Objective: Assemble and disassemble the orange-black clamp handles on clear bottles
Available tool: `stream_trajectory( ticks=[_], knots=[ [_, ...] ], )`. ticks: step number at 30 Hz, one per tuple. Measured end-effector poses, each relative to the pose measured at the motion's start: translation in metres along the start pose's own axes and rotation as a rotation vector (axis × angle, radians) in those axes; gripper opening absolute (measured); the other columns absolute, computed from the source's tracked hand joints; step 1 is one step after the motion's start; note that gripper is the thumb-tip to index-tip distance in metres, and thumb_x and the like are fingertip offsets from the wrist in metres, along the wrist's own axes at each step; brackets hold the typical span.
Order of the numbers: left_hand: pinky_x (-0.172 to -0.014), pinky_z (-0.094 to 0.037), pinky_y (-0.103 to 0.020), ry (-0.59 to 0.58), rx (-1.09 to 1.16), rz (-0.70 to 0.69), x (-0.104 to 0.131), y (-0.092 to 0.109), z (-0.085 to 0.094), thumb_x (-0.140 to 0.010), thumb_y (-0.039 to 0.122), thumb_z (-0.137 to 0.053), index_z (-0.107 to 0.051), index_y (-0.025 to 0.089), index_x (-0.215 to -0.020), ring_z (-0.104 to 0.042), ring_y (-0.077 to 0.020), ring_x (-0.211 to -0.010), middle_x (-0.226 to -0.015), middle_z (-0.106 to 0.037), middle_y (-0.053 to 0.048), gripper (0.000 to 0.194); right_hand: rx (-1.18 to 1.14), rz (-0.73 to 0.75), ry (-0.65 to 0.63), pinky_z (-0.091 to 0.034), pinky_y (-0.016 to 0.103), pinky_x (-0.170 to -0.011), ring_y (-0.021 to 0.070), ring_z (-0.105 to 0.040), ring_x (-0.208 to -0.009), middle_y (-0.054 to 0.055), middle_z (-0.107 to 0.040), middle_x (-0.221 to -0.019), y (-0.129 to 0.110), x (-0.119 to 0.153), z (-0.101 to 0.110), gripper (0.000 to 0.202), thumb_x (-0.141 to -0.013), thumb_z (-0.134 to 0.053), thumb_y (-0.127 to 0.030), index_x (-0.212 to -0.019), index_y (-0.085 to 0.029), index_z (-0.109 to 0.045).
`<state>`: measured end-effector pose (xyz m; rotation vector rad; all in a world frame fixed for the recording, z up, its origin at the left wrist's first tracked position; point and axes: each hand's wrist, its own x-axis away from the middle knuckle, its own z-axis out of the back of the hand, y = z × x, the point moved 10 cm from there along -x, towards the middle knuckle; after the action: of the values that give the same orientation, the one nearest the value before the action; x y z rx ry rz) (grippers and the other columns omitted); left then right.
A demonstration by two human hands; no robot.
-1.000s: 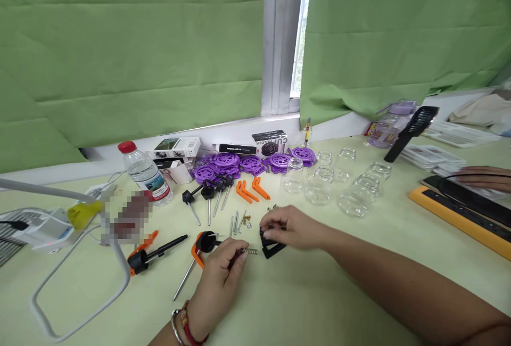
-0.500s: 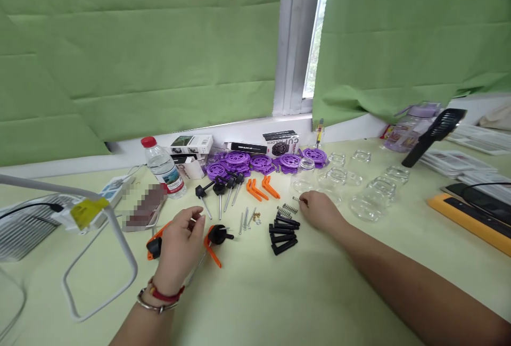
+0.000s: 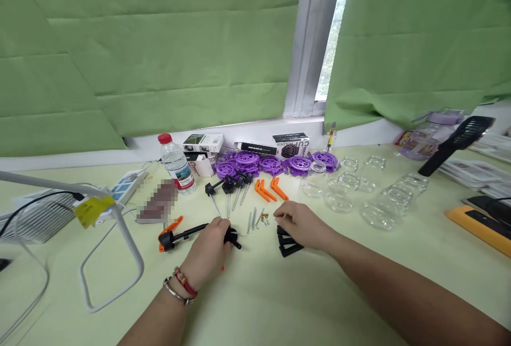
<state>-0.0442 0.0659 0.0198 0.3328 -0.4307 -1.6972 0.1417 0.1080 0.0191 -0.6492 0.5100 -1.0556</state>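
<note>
1. The left hand [image 3: 209, 246] bends over a black knob [image 3: 231, 236] on the desk [image 3: 255, 309]; its grip is curled, but I cannot tell whether it clasps the knob.
2. The right hand [image 3: 300, 223] is at the black tubes [image 3: 290, 250], partly covering them; its grip looks nearly closed, any contents hidden.
3. The knob is probably light, stiff plastic, perhaps slick: hold its thick body.
4. The tubes look light and rigid, perhaps slippery: pinch one mid-length.

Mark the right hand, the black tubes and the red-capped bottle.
Right hand [image 3: 306, 224], head view: back of the hand.
Black tubes [image 3: 290, 250], head view: side of the frontmost tube.
Red-capped bottle [image 3: 182, 174], head view: label on its body.
</note>
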Motion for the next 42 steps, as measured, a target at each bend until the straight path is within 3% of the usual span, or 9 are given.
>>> stream_trajectory(
  ticks=[4,7,11,15,20,28,35,38,42],
  knots=[
    [-0.074,-0.042,-0.030,-0.155,0.577,-0.090,0.005,0.018,-0.002,-0.074,0.017,-0.053,-0.053,0.020,-0.095,-0.053,-0.0171,-0.082,-0.093,-0.055,-0.005,0.022,-0.332,-0.017,-0.227,-0.042,0.024,-0.064,0.0151,-0.056,-0.079,0.005,-0.063,-0.099,-0.035,-0.002,-0.048,0.028,-0.081,-0.050,-0.028,-0.105,-0.022,-0.063],
    [-0.079,-0.042,-0.029,-0.195,0.989,-0.080,0.007,0.022,0.002,-0.074,0.022,-0.063,-0.049,0.023,-0.104,-0.054,-0.0157,-0.088,-0.094,-0.056,-0.003,0.034,-0.567,-0.001,-0.364,-0.041,0.022,-0.061,0.0133,-0.056,-0.078,0.003,-0.063,-0.089,-0.055,-0.001,-0.069,0.030,-0.081,-0.049,-0.024,-0.108,-0.021,-0.061],
    [-0.070,-0.041,-0.025,-0.196,1.236,-0.021,0.007,0.016,-0.001,-0.071,0.023,-0.069,-0.053,0.020,-0.096,-0.054,-0.0127,-0.078,-0.087,-0.057,-0.002,0.030,-0.636,-0.004,-0.269,-0.038,0.020,-0.056,0.0095,-0.050,-0.061,0.000,-0.058,-0.069,-0.053,-0.007,-0.062,0.019,-0.077,-0.053,-0.023,-0.091,-0.017,-0.065],
    [-0.067,-0.041,-0.025,-0.211,1.460,-0.013,0.006,0.017,-0.003,-0.068,0.022,-0.071,-0.057,0.018,-0.094,-0.056,-0.0132,-0.073,-0.084,-0.059,-0.003,0.030,-0.430,0.012,-0.174,-0.037,0.022,-0.056,0.0094,-0.046,-0.058,-0.001,-0.058,-0.066,-0.044,-0.012,-0.047,0.012,-0.076,-0.053,-0.021,-0.076,-0.017,-0.064],
    [-0.071,-0.043,-0.027,-0.134,1.613,0.053,0.003,0.006,-0.005,-0.071,0.020,-0.067,-0.058,0.019,-0.095,-0.060,-0.0167,-0.080,-0.091,-0.063,-0.006,0.026,-0.192,0.054,-0.116,-0.037,0.023,-0.060,0.0112,-0.050,-0.064,0.001,-0.062,-0.075,-0.048,-0.019,-0.034,0.014,-0.079,-0.050,-0.023,-0.075,-0.018,-0.064],
    [-0.055,-0.043,-0.021,-0.046,1.821,0.060,-0.001,-0.003,-0.009,-0.070,0.017,-0.063,-0.059,0.017,-0.094,-0.059,-0.0183,-0.081,-0.088,-0.061,-0.008,0.024,0.222,0.136,-0.082,-0.029,0.024,-0.057,0.0145,-0.052,-0.069,0.005,-0.063,-0.079,-0.081,-0.015,-0.031,0.018,-0.081,-0.048,-0.020,-0.076,-0.019,-0.065],
    [-0.051,-0.046,-0.015,0.234,2.002,-0.095,0.003,-0.026,0.043,-0.068,0.017,-0.060,-0.060,0.013,-0.096,-0.055,-0.0126,-0.077,-0.092,-0.057,-0.009,0.028,0.217,0.031,-0.185,-0.028,0.023,-0.051,0.0140,-0.051,-0.061,0.004,-0.062,-0.069,-0.048,-0.009,-0.049,0.020,-0.080,-0.047,-0.020,-0.068,-0.018,-0.063],
    [-0.062,-0.052,-0.021,0.226,1.920,0.011,0.001,-0.027,0.034,-0.073,0.016,-0.057,-0.060,0.017,-0.100,-0.059,-0.0161,-0.086,-0.097,-0.060,-0.008,0.027,0.332,-0.046,-0.098,-0.028,0.024,-0.050,0.0161,-0.053,-0.061,0.006,-0.061,-0.065,-0.035,-0.018,-0.048,0.022,-0.080,-0.046,-0.022,-0.066,-0.017,-0.062],
    [-0.081,-0.052,-0.034,0.185,1.846,0.096,-0.004,-0.021,0.012,-0.079,0.015,-0.054,-0.059,0.021,-0.101,-0.060,-0.0206,-0.098,-0.102,-0.063,-0.006,0.023,0.464,-0.149,-0.100,-0.033,0.027,-0.052,0.0213,-0.059,-0.065,0.010,-0.064,-0.070,-0.036,-0.028,-0.056,0.018,-0.077,-0.049,-0.021,-0.072,-0.016,-0.065]
  ],
)
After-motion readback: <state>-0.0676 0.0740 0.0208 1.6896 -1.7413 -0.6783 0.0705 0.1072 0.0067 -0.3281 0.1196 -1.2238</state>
